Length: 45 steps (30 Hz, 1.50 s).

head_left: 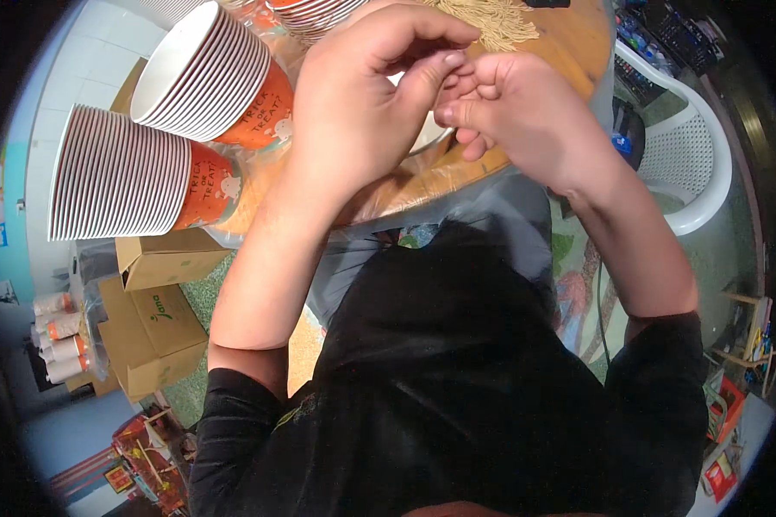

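Observation:
My left hand (pixel 358 99) and my right hand (pixel 530 108) meet above the near part of a wooden table (pixel 388 200). Thumb and fingers of each are bent together in a pinch, with the fingertips of both close to or touching each other. Whatever they may hold is too small or hidden to make out. Partly covered behind the hands is a white round thing (pixel 431 131), perhaps a cup. Beyond them lies a bundle of tan strings (pixel 496 24). Left of my left hand, two tilted stacks of orange-and-white paper cups (pixel 263 95) (pixel 203 185) rest on the table.
More stacked cups (pixel 315 15) stand at the table's far side. Clear plastic covers the tabletop. Opened cardboard boxes (pixel 151 332) sit below at the left, with more cup stacks (pixel 60 345) farther out. A white plastic chair (pixel 685 155) stands at the right.

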Each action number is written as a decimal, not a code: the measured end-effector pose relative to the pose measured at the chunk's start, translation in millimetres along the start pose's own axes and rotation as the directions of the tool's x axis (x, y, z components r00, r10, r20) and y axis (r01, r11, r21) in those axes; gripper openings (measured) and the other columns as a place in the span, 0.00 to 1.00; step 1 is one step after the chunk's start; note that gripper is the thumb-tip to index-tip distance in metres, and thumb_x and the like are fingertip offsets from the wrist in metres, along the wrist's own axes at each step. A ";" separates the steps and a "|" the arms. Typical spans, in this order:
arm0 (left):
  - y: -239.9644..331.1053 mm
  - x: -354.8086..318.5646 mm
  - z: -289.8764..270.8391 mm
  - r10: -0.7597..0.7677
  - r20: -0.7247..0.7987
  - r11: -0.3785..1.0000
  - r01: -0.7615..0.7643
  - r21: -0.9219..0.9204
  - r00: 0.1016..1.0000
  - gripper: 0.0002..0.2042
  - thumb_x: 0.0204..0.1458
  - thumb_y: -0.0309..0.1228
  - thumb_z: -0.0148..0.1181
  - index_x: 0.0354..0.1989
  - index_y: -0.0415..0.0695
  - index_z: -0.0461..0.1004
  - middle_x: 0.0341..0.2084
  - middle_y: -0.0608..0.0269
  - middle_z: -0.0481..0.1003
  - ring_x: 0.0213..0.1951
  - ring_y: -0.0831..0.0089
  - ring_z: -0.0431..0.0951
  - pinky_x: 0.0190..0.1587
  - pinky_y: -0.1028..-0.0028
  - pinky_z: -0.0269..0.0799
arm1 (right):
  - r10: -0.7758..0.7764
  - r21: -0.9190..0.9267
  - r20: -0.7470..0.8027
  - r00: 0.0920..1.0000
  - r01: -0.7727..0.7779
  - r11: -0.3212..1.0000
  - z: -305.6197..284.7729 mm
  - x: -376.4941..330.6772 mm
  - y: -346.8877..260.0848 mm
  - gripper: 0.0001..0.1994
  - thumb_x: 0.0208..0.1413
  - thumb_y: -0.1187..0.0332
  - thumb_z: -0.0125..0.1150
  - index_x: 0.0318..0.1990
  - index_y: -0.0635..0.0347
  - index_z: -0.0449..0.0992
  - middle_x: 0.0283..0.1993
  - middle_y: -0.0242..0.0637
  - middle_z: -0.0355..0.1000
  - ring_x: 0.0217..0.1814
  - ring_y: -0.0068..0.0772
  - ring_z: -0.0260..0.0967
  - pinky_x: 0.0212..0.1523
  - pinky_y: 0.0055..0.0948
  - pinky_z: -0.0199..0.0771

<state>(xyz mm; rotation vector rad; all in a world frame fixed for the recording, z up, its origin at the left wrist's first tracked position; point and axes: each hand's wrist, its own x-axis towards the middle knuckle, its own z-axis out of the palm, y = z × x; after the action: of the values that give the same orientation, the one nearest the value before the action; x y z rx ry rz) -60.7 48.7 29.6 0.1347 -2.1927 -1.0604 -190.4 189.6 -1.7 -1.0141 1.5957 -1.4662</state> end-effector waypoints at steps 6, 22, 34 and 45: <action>-8.9 6.0 3.3 0.063 0.039 0.997 -0.065 0.047 0.997 0.08 0.60 0.16 0.71 0.46 0.37 0.85 0.39 0.56 0.85 0.41 0.67 0.88 0.46 0.70 0.85 | -0.016 0.042 0.067 0.998 0.014 0.999 -5.9 0.3 5.5 0.08 0.71 0.69 0.68 0.45 0.66 0.83 0.40 0.34 0.82 0.38 0.23 0.79 0.41 0.26 0.84; -22.9 -26.3 -13.2 -0.135 0.317 0.985 0.094 0.141 0.939 0.08 0.63 0.26 0.75 0.47 0.37 0.87 0.34 0.66 0.86 0.33 0.79 0.82 0.40 0.74 0.81 | -0.053 0.310 -0.008 0.999 0.053 0.949 -4.9 -14.2 34.6 0.09 0.74 0.72 0.64 0.54 0.69 0.82 0.47 0.38 0.84 0.43 0.26 0.83 0.50 0.27 0.85; -16.8 -18.7 -13.4 -0.243 0.406 0.959 0.154 0.239 0.881 0.07 0.67 0.28 0.72 0.42 0.35 0.86 0.29 0.63 0.85 0.33 0.82 0.81 0.38 0.73 0.80 | -0.015 0.434 -0.010 1.000 0.018 0.901 -5.4 -21.9 36.6 0.13 0.72 0.71 0.69 0.58 0.70 0.82 0.48 0.39 0.85 0.47 0.27 0.85 0.52 0.26 0.85; -13.8 -25.2 -10.5 -0.208 0.381 0.964 0.123 0.237 0.901 0.07 0.66 0.27 0.72 0.40 0.35 0.84 0.27 0.66 0.82 0.31 0.84 0.78 0.35 0.75 0.77 | -0.014 0.363 -0.004 1.000 0.014 0.932 -8.8 -22.5 37.8 0.11 0.73 0.70 0.69 0.55 0.69 0.84 0.50 0.39 0.85 0.46 0.28 0.86 0.52 0.27 0.87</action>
<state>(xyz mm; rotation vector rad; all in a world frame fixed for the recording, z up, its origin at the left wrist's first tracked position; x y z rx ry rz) -37.8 42.0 10.5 0.2172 -2.7095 -1.0160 -191.6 215.2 -38.6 -0.8097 1.2545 -1.6929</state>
